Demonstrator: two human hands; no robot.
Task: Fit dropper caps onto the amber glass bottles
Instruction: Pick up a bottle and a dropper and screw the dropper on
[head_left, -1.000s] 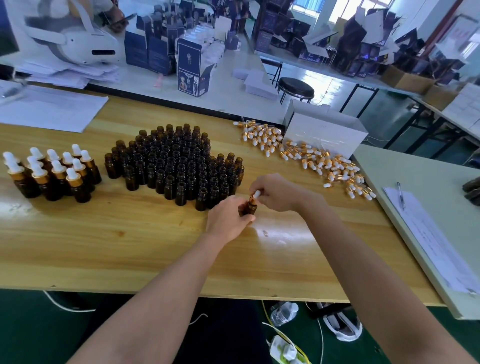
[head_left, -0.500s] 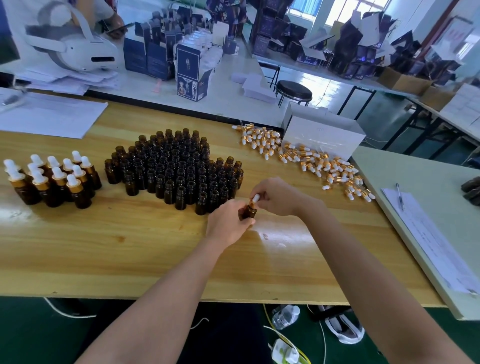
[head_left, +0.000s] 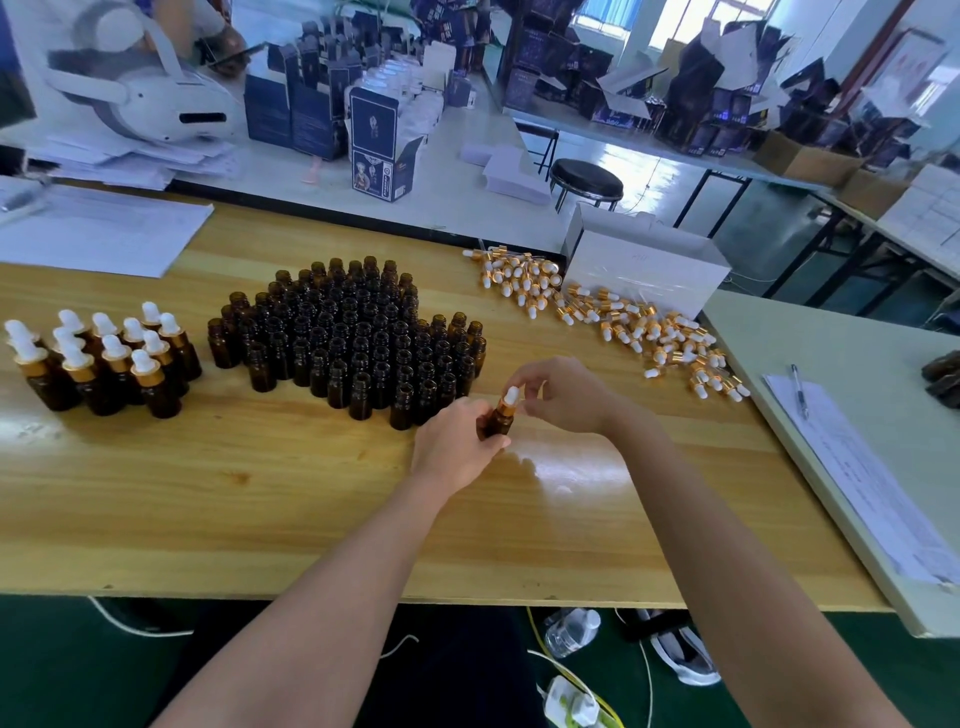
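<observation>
My left hand (head_left: 457, 441) grips a small amber bottle (head_left: 500, 418) upright just above the wooden table (head_left: 260, 493). A dropper cap (head_left: 510, 397) with a white bulb and gold collar sits on the bottle's neck, and the fingertips of my right hand (head_left: 563, 389) pinch it. Behind my hands stands a dense cluster of open amber bottles (head_left: 353, 332). At the far left stands a group of capped bottles (head_left: 104, 358). A pile of loose dropper caps (head_left: 613, 317) lies at the back right.
A white box (head_left: 649, 265) stands behind the loose caps. Papers (head_left: 98, 234) lie at the back left. A grey table (head_left: 857, 395) with a clipboard sheet and pen (head_left: 800, 389) adjoins on the right. Blue cartons (head_left: 379, 145) and a white headset (head_left: 150, 98) sit on the rear table.
The white bulb of the cap now shows more fully above the bottle, and my right fingers have shifted around it. Both hands stay in the same spot.
</observation>
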